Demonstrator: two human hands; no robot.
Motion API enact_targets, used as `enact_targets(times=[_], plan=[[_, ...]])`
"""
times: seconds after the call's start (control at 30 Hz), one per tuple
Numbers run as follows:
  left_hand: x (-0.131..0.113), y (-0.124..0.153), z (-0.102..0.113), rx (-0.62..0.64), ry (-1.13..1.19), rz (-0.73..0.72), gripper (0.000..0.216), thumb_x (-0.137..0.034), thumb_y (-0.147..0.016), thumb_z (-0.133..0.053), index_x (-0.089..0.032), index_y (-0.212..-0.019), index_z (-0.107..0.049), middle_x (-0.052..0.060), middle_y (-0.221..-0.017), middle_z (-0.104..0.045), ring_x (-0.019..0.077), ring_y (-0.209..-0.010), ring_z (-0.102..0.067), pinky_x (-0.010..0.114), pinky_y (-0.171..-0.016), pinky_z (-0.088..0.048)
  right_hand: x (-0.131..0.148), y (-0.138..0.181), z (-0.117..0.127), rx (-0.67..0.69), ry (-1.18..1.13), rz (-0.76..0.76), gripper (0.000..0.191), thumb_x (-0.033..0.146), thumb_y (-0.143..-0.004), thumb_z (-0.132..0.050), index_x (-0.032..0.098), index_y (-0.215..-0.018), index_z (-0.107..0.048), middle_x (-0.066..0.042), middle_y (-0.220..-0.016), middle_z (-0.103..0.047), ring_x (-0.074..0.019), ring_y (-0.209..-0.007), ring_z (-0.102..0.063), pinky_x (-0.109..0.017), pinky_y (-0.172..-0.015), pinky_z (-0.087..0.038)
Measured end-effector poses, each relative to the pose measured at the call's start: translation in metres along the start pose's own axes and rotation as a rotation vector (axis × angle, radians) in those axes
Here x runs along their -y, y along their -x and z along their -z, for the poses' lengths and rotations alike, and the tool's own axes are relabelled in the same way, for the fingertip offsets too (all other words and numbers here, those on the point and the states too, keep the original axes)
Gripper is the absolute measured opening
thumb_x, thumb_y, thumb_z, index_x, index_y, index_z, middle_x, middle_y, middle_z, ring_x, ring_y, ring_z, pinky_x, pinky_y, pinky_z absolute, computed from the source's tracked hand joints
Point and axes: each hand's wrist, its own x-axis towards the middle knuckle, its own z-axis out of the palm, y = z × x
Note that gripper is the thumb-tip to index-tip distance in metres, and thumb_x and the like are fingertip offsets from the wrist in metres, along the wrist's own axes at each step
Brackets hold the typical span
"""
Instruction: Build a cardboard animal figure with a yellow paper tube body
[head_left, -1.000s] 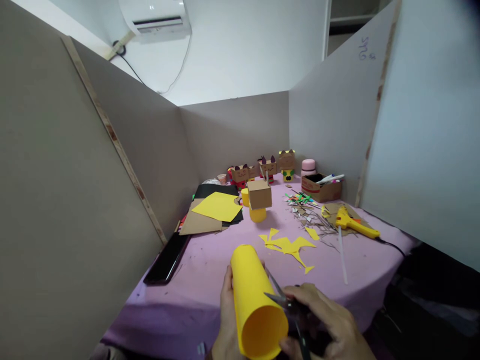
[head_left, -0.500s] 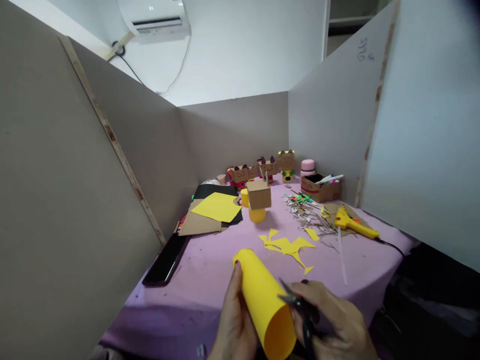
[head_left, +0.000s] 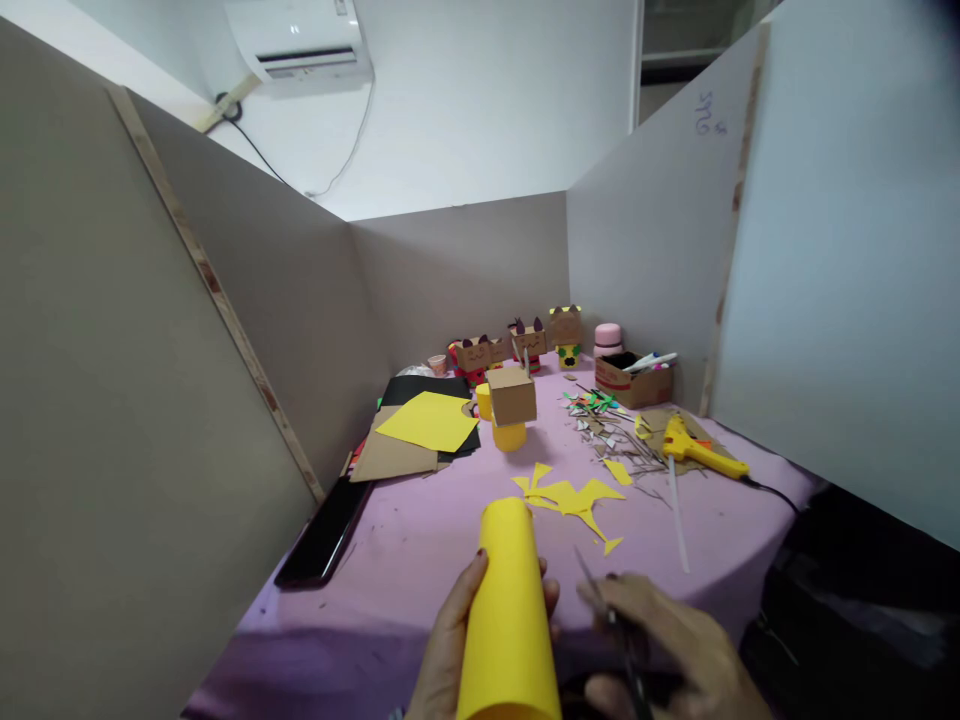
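Note:
A rolled tube of yellow paper points away from me over the near edge of the purple table. My left hand is wrapped round the tube from the left, fingertips showing on its right side. My right hand sits just right of the tube, closed on a pair of scissors whose blades point up and away, slightly apart. Yellow paper offcuts lie on the cloth beyond the tube.
A black phone lies at the left edge. Stacked yellow, black and brown sheets sit behind it. A cardboard-box figure on a yellow cup, more box figures, a marker box, paper scraps and a yellow glue gun crowd the back and right. Partition boards enclose the table.
My left hand turned the tube from slanting right to pointing nearly straight away. The scissors drew back from the tube's open end to its right side. My view shifted slightly.

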Motion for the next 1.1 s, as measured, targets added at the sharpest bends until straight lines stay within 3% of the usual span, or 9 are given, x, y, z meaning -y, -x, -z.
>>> enact_targets(times=[0.13,0.2,0.3,0.4,0.53,0.67,0.77,0.93,1.1], plan=[[-0.007,0.01,0.005,0.268,0.053,0.119,0.058,-0.046,-0.081,-0.059,-0.001,-0.118,-0.054,0.013,-0.108,-0.071,0.0251,-0.093,-0.069,0.037,-0.081,-0.053,-0.019,-0.007,0.012,0.157,0.007,-0.421,0.039,0.041,-0.08,-0.062,0.019,-0.112,-0.059,-0.004,-0.083,-0.067,-0.0194,-0.07,-0.064,-0.029,-0.065,-0.052],[-0.007,0.014,0.006,0.366,0.061,0.132,0.062,-0.048,-0.082,-0.056,-0.001,-0.123,-0.052,0.012,-0.118,-0.067,0.0249,-0.101,-0.066,0.037,-0.086,-0.052,-0.025,-0.011,0.013,0.229,0.011,-0.487,0.041,0.04,-0.08,-0.06,0.017,-0.113,-0.06,-0.006,-0.091,-0.069,-0.0222,-0.079,-0.064,-0.033,-0.073,-0.051],[-0.005,0.018,0.007,0.41,0.032,0.104,0.063,-0.05,-0.083,-0.055,-0.002,-0.124,-0.052,0.011,-0.124,-0.063,0.0268,-0.107,-0.063,0.04,-0.09,-0.051,-0.036,-0.02,0.013,0.299,0.112,-0.491,0.042,0.036,-0.078,-0.06,0.018,-0.116,-0.059,-0.008,-0.102,-0.069,-0.0227,-0.086,-0.065,-0.032,-0.077,-0.049],[-0.005,0.019,0.008,0.372,-0.03,-0.004,0.053,-0.046,-0.083,-0.058,-0.007,-0.119,-0.058,0.011,-0.124,-0.063,0.0293,-0.11,-0.061,0.044,-0.091,-0.05,-0.06,-0.037,0.015,0.374,0.315,-0.499,0.043,0.027,-0.078,-0.057,0.018,-0.119,-0.058,-0.008,-0.104,-0.069,-0.0222,-0.087,-0.065,-0.03,-0.074,-0.047],[-0.011,0.017,0.003,0.206,-0.24,-0.217,0.044,-0.032,-0.081,-0.065,-0.014,-0.121,-0.057,0.014,-0.116,-0.067,0.0281,-0.102,-0.065,0.041,-0.087,-0.05,-0.097,-0.062,0.017,0.408,0.455,-0.534,0.044,0.018,-0.075,-0.055,0.015,-0.118,-0.058,-0.012,-0.101,-0.07,-0.0276,-0.096,-0.063,-0.033,-0.076,-0.044],[-0.026,0.008,-0.013,0.083,-0.547,-0.574,0.099,-0.017,-0.061,-0.081,-0.034,-0.142,-0.026,0.011,-0.122,-0.063,0.0277,-0.089,-0.066,0.036,-0.071,-0.054,-0.115,-0.078,0.014,0.448,0.532,-0.52,0.035,0.023,-0.082,-0.058,0.015,-0.116,-0.057,-0.011,-0.108,-0.066,-0.0253,-0.099,-0.061,-0.039,-0.08,-0.046],[-0.038,-0.006,-0.021,0.05,-0.699,-0.802,0.117,-0.011,-0.054,-0.084,-0.037,-0.145,-0.015,0.008,-0.12,-0.062,0.0246,-0.084,-0.064,0.033,-0.07,-0.053,-0.115,-0.081,0.012,0.477,0.569,-0.488,0.025,0.025,-0.085,-0.058,0.015,-0.109,-0.061,-0.008,-0.106,-0.066,-0.0237,-0.099,-0.061,-0.041,-0.082,-0.046],[-0.047,-0.037,-0.007,0.042,-0.89,-0.898,0.119,-0.017,-0.06,-0.081,-0.031,-0.146,0.0,0.012,-0.126,-0.055,0.0275,-0.106,-0.058,0.035,-0.088,-0.046,-0.107,-0.078,0.011,0.427,0.619,-0.452,0.028,0.02,-0.086,-0.049,0.015,-0.11,-0.064,-0.016,-0.108,-0.065,-0.0316,-0.106,-0.058,-0.038,-0.076,-0.046],[-0.044,-0.058,0.019,0.078,-0.948,-0.866,0.117,-0.032,-0.061,-0.079,-0.028,-0.146,0.002,0.014,-0.144,-0.037,0.0296,-0.126,-0.043,0.036,-0.099,-0.039,-0.114,-0.077,0.009,0.435,0.594,-0.451,0.027,0.02,-0.082,-0.054,0.017,-0.105,-0.068,-0.015,-0.102,-0.068,-0.0311,-0.1,-0.061,-0.036,-0.076,-0.046]])
